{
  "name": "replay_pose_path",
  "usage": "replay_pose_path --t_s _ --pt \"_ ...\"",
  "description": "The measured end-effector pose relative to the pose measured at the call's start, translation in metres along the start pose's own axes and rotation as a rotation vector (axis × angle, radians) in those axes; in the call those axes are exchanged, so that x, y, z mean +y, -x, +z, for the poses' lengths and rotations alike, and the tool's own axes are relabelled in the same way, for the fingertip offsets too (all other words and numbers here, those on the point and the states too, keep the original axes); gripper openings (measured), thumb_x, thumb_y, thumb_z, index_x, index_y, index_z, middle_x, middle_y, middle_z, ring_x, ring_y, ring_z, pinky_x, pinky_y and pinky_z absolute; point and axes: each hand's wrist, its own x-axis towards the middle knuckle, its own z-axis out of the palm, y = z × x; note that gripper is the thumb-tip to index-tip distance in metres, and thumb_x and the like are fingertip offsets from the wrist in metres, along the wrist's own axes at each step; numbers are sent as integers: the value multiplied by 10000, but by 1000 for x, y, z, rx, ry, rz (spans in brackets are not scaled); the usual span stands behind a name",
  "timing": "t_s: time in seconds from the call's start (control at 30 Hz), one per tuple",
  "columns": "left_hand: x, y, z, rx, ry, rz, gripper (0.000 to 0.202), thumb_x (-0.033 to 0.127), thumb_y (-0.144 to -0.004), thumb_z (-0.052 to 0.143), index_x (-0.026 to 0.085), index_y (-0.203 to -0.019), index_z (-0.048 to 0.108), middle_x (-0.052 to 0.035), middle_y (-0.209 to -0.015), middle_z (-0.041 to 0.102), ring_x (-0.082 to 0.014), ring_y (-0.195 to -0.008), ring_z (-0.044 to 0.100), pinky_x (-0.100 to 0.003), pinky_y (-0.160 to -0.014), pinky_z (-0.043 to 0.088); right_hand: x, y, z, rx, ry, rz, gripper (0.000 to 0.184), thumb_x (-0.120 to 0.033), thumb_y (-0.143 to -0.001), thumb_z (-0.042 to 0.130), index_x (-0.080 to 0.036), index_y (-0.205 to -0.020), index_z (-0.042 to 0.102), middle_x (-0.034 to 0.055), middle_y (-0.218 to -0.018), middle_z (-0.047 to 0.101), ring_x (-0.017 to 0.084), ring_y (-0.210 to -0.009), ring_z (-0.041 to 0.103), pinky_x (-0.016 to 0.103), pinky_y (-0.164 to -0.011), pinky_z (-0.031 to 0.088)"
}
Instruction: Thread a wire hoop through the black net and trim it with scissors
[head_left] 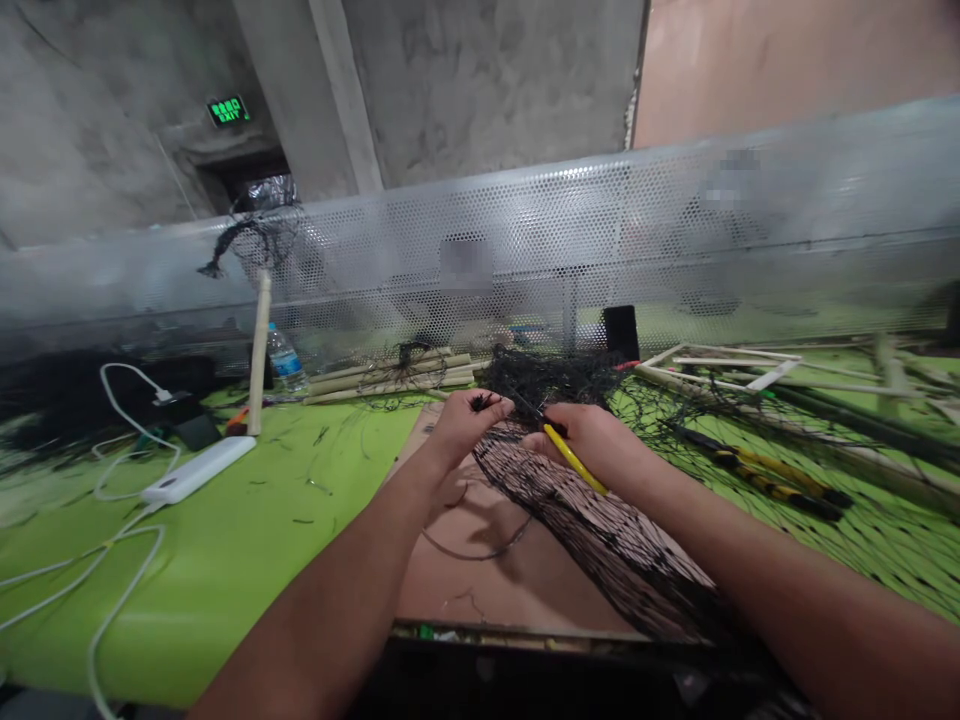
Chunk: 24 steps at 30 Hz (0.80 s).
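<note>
A bundle of thin sticks wrapped in black netting [600,530] lies across a brown board [487,570] on the green table. My left hand [469,425] is closed, pinching black net threads at the bundle's far end. My right hand [592,440] is closed around a yellow-handled tool [576,462], its tip at the netting beside the left hand. More loose black netting [547,380] is heaped just beyond both hands.
A white power bank [199,470] with white cables lies at the left, next to an upright wooden post [259,350] and a water bottle [285,360]. Bamboo sticks [390,378] and wooden frames [720,365] lie at the back. A perforated metal screen [600,230] walls the table's far side.
</note>
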Motion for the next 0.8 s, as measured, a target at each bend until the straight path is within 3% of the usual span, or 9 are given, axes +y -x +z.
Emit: replay_pose_path --t_s 0.4,0.63,0.8 --pt "5 2 0 -31 15 -35 283 399 -662 691 135 -603 609 12 -573 516 -99 -568 418 -219 -545 331 -4 4 1 -46 48 -26 488 -676 -814 416 -208 -842 552 58 -714 630 169 -623 556 241 -528 286" --pt "16 6 1 -62 -30 -72 236 348 -641 708 130 -601 625 14 -569 532 -97 -557 425 -221 -542 331 -5 2 3 -24 113 -17 516 -696 -809 390 -214 -740 561 55 -660 623 174 -582 550 256 -496 239" --pt "9 3 1 -51 37 -74 294 401 -623 735 136 -589 613 13 -578 536 -103 -571 449 -230 -571 356 -3 0 5 10 111 -40 508 -680 -804 423 -206 -671 549 52 -610 603 159 -549 510 260 -496 234"
